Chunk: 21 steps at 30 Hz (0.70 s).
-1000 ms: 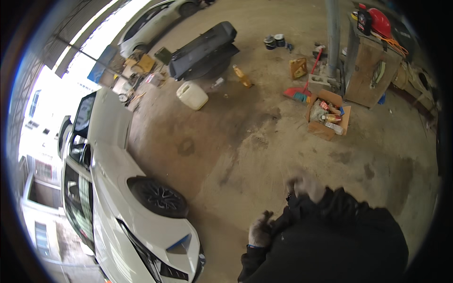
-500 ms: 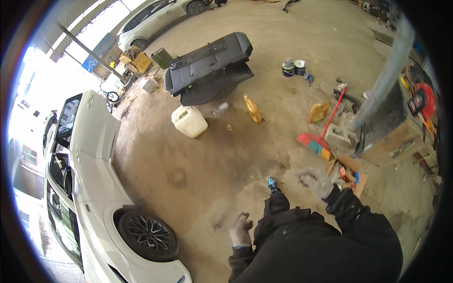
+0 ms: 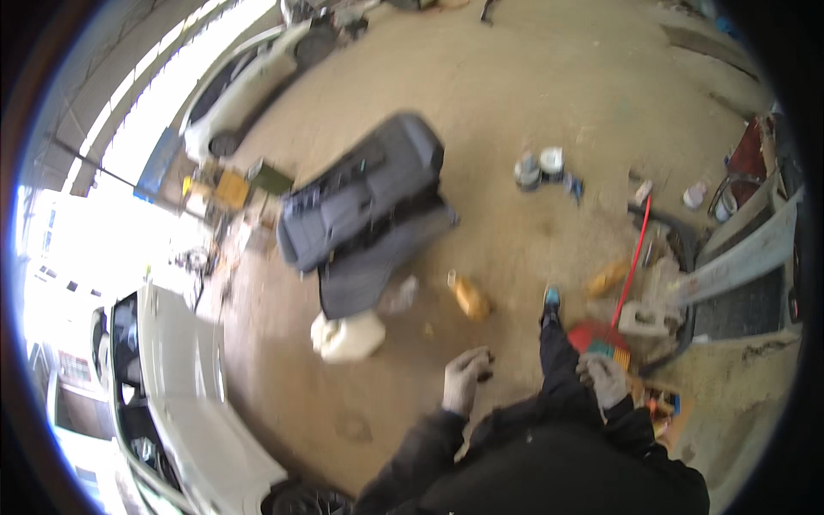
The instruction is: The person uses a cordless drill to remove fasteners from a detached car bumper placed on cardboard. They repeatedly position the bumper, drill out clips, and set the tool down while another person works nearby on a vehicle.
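My left hand (image 3: 463,378), in a pale glove with dark fingertips, hangs in front of my black clothing at lower centre, fingers loosely bent and apart, with nothing visible in it. My right hand (image 3: 605,378), also gloved, hangs loosely open beside my leg, in front of the red-and-green broom (image 3: 592,336). My blue shoe (image 3: 551,300) is on the floor beyond them. Nearest ahead are an amber jug (image 3: 468,296), a blurred white jerrycan (image 3: 348,339) and a grey car rear seat (image 3: 360,189) on a black mat (image 3: 348,287).
A white car (image 3: 184,386) stands at my left, another (image 3: 245,94) at the back left. Tins (image 3: 528,176) sit right of the seat. A pole (image 3: 747,245), concrete block (image 3: 639,319) and carton of bottles (image 3: 669,412) line the right. Boxes (image 3: 232,189) and clutter are behind the seat.
I have stepped forward: the seat, jugs and broom now appear nearer and lower, and the near car has slid back. Both hands have swung higher in view, toward my front.
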Available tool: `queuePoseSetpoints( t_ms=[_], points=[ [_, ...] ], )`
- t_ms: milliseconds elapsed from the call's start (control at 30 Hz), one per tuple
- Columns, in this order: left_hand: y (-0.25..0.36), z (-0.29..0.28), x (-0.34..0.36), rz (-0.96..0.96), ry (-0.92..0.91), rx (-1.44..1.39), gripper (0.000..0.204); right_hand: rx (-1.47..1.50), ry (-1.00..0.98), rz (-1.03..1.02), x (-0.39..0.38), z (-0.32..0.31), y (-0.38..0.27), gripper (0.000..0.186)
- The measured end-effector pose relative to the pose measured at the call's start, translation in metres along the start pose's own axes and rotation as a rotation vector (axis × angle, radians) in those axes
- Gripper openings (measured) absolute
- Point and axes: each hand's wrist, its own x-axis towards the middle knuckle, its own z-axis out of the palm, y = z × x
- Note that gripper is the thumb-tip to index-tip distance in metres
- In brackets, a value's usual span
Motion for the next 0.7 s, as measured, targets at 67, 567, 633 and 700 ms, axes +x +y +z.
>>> queuePoseSetpoints(
  t_ms=[67,567,633,700],
  points=[
    [0.024,0.021,0.056,0.036,-0.018,-0.044,0.020,-0.009,0.041,0.015,0.069,-0.001,-0.013,0.021],
    [0.145,0.025,0.398,-0.242,0.204,-0.705,0.024,-0.079,-0.272,-0.187,0.516,0.065,-0.224,0.022],
    [0.151,0.012,0.443,0.001,0.169,-0.628,0.019,-0.212,-0.255,-0.259,0.551,0.086,-0.229,0.024],
    [0.167,-0.008,0.482,-0.178,0.068,-0.818,0.019,-0.418,-0.206,-0.390,0.589,0.102,-0.238,0.025]
  ],
)
